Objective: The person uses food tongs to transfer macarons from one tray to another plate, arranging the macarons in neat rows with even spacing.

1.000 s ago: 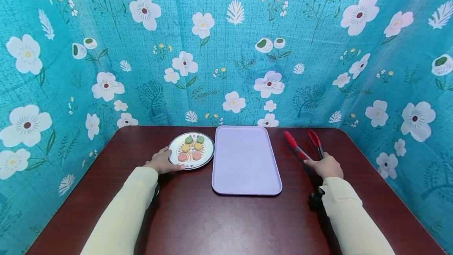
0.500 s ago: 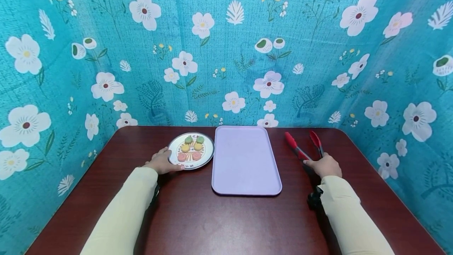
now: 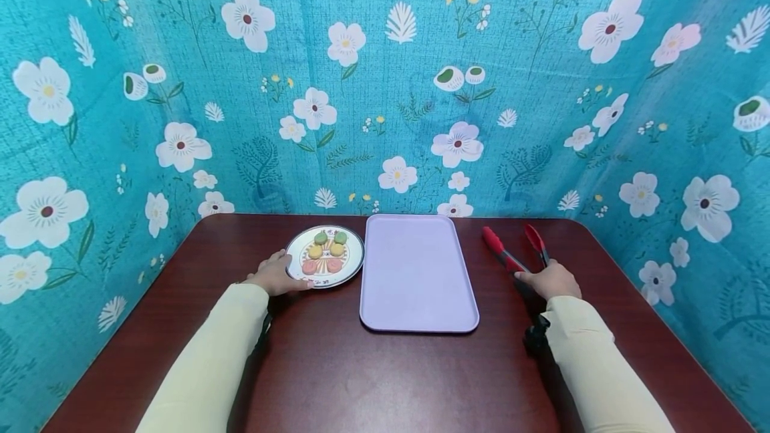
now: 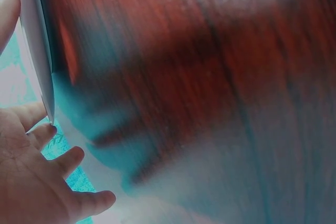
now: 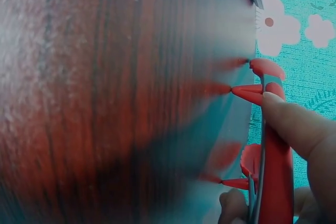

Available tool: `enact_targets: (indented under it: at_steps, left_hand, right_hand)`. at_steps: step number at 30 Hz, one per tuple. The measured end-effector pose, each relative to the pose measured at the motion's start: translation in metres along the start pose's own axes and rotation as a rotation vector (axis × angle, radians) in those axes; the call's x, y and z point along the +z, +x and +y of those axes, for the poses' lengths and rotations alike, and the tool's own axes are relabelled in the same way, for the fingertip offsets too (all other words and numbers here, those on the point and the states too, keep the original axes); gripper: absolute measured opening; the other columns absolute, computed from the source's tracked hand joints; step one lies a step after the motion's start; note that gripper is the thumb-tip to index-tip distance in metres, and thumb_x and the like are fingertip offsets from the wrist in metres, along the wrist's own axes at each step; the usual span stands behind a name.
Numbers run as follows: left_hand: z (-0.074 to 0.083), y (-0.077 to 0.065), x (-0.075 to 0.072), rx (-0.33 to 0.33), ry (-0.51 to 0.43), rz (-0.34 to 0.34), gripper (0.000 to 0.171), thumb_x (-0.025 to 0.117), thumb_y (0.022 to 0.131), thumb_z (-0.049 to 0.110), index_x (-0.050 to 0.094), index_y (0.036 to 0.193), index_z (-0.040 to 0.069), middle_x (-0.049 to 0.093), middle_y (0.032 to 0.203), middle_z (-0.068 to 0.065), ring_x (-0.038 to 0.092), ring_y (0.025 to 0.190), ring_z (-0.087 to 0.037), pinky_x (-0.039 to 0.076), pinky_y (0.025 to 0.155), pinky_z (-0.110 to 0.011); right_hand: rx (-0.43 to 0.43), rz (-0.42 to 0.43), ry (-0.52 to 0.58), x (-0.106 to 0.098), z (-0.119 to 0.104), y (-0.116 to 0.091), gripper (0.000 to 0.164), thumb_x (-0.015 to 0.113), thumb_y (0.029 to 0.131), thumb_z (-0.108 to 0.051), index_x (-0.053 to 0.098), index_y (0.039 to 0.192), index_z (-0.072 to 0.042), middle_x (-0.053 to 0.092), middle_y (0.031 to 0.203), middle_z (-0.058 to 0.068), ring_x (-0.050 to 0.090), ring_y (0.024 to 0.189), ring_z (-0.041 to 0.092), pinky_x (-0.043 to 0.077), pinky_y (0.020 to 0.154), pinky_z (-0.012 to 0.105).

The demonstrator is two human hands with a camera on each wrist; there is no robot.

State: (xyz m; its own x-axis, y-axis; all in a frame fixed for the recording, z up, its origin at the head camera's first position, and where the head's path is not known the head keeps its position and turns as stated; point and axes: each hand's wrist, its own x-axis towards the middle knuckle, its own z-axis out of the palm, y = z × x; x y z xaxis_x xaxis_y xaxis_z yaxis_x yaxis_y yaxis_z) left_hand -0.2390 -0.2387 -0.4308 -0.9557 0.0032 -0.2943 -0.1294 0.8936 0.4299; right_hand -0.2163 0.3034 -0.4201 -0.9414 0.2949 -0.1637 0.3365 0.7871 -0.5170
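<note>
On the left of the table, my left hand (image 3: 278,274) grips the edge of a round white plate (image 3: 356,256), thumb over the near rim and fingers along the left side. Pairs of green, yellow (image 3: 315,251) and pink macarons sit on that plate. The left wrist view shows the plate (image 4: 38,61) edge-on between thumb and index finger, other fingers spread. To the right, my right hand (image 3: 555,282) holds metal tongs with red tips (image 3: 494,238), spread apart and pointing away. The right wrist view has my thumb on the red handle (image 5: 275,166) of the tongs.
A pale purple rectangular tray (image 3: 415,272) lies mid-table, close beside the plate and left of the tongs. The dark red-brown table (image 3: 385,379) ends at a blue flowered curtain (image 3: 361,99) behind and at both sides.
</note>
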Motion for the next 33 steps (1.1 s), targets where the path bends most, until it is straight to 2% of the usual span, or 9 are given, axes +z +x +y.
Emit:
enact_targets:
  at_steps: [12, 23, 33]
  left_hand:
    - [0.000, 0.003, -0.001, -0.015, 0.012, -0.002, 0.104, 0.075, 0.073, 0.054, 0.028, 0.150, 0.003, 0.018, 0.155, -0.025, 0.020, 0.136, -0.046, 0.019, 0.103, -0.072]
    - [0.001, -0.004, -0.003, -0.009, 0.003, -0.003, 0.104, 0.075, 0.073, 0.053, 0.027, 0.150, 0.003, 0.017, 0.155, -0.025, 0.019, 0.136, -0.046, 0.018, 0.104, -0.072]
    - [-0.003, -0.004, -0.002, 0.026, 0.003, -0.002, 0.106, 0.068, 0.076, 0.061, 0.024, 0.151, 0.000, 0.014, 0.154, -0.027, 0.019, 0.136, -0.047, 0.019, 0.104, -0.072]
  right_hand:
    - [0.002, -0.067, -0.034, -0.006, 0.000, 0.002, 0.083, 0.070, 0.084, -0.043, 0.034, 0.127, 0.018, 0.052, 0.107, 0.033, 0.052, 0.086, 0.036, 0.048, 0.067, 0.042]
    - [-0.001, -0.080, -0.056, -0.010, -0.005, -0.006, 0.072, 0.068, 0.085, -0.043, 0.038, 0.118, 0.013, 0.053, 0.095, 0.027, 0.051, 0.078, 0.032, 0.045, 0.061, 0.038]
    - [-0.015, -0.094, -0.065, -0.014, -0.005, -0.007, 0.087, 0.069, 0.084, -0.045, 0.028, 0.133, 0.015, 0.050, 0.110, 0.034, 0.050, 0.088, 0.037, 0.048, 0.065, 0.042]
